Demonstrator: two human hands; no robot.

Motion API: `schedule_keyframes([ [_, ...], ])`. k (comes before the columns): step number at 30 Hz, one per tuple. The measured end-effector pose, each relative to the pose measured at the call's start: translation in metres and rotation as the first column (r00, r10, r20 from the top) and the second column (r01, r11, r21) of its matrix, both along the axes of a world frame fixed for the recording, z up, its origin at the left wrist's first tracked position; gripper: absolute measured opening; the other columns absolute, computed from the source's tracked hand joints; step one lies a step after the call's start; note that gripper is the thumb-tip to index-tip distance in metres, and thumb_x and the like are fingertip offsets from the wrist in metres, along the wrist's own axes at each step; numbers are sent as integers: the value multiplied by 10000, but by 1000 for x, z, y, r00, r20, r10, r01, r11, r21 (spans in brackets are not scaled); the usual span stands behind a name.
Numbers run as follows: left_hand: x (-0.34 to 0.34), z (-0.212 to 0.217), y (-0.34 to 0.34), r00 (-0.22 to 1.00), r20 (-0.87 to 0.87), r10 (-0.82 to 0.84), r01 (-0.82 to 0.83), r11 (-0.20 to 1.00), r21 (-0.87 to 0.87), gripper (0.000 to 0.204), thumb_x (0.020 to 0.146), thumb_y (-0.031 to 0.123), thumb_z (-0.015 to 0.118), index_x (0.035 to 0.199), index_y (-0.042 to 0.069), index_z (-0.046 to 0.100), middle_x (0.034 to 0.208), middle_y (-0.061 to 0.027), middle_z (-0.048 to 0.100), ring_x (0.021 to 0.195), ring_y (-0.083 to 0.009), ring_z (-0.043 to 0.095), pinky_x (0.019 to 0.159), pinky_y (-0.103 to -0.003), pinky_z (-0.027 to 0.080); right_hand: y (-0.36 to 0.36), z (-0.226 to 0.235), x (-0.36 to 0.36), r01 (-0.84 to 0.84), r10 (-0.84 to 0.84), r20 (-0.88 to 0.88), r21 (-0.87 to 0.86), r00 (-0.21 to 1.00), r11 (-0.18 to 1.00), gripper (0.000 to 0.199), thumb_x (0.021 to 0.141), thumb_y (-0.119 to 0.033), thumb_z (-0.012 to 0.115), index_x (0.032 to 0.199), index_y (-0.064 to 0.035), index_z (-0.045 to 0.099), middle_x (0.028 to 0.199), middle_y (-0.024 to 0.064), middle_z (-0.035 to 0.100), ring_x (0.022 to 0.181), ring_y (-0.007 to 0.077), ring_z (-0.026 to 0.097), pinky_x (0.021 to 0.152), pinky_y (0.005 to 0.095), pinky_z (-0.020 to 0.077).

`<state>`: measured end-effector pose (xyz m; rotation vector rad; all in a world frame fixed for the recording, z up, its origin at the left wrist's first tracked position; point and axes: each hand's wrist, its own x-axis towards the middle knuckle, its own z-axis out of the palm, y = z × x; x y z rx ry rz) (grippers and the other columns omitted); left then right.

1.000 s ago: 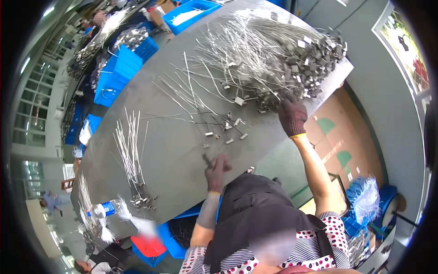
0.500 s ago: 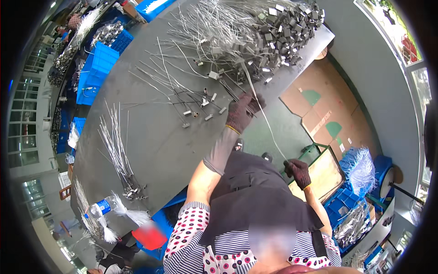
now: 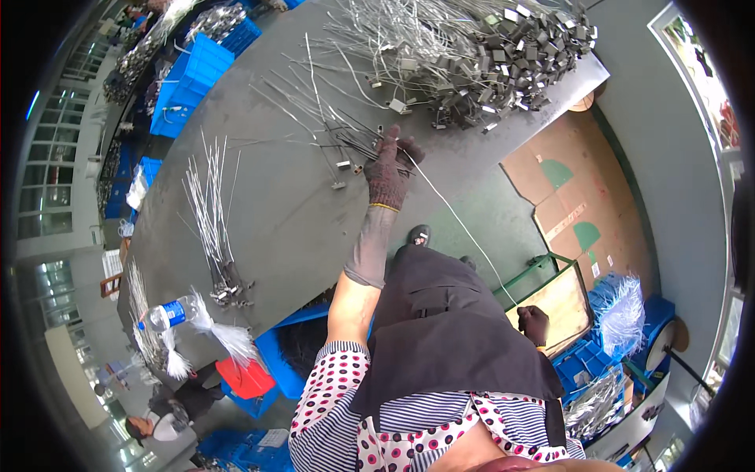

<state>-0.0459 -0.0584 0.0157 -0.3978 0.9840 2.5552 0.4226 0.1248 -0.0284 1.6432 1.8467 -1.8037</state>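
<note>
My left hand (image 3: 389,169), in a dark knit glove, is over the table edge, closed around a bundle of wires with small metal blocks (image 3: 358,141) at their ends. One long pale wire (image 3: 456,214) runs out of it, down to the right. Its far end reaches my right hand (image 3: 533,324), gloved too and closed, low beside a green-framed stand. A few more blocks (image 3: 344,165) lie on the tabletop just left of my left hand. How the fingers grip the individual wires is hidden.
A large heap of wires with metal blocks (image 3: 503,67) covers the far right of the grey table (image 3: 275,220). Another wire bunch (image 3: 211,228) and a plastic bottle (image 3: 169,315) lie at left. Blue crates (image 3: 189,86) stand beyond; the green-framed stand (image 3: 562,307) is at right.
My left hand has drawn left along the table edge, nearer the loose blocks. My right hand has moved down and slightly right, with the pale wire still stretched between both hands.
</note>
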Motion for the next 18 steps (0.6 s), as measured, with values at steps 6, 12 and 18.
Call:
schedule_keyframes([
  [6,16,2,-22,999,19,-39,41,987,-155,241,954,214,661,1119,41,639,813,-85,679,659,-231,673,637,-433,615,18,-4,-33,-96,96,-13,28,995,995,216,851,-191,687,745,-5,656,566,8,525,501,87,452,486,269,357],
  [12,24,2,-35,994,-28,-108,103,983,-154,252,981,212,620,1112,-3,622,824,-87,664,717,-229,684,672,-412,617,26,-4,-111,-226,226,10,37,974,973,238,837,-227,723,771,-10,653,607,26,570,502,110,494,480,266,401],
  [18,62,-7,-9,960,36,-278,279,943,-183,248,979,185,617,1117,-21,631,952,-116,680,808,-232,701,728,-396,620,-15,21,-254,-324,315,-203,-11,927,946,397,877,-285,697,1142,9,658,920,97,683,757,129,612,607,285,486],
])
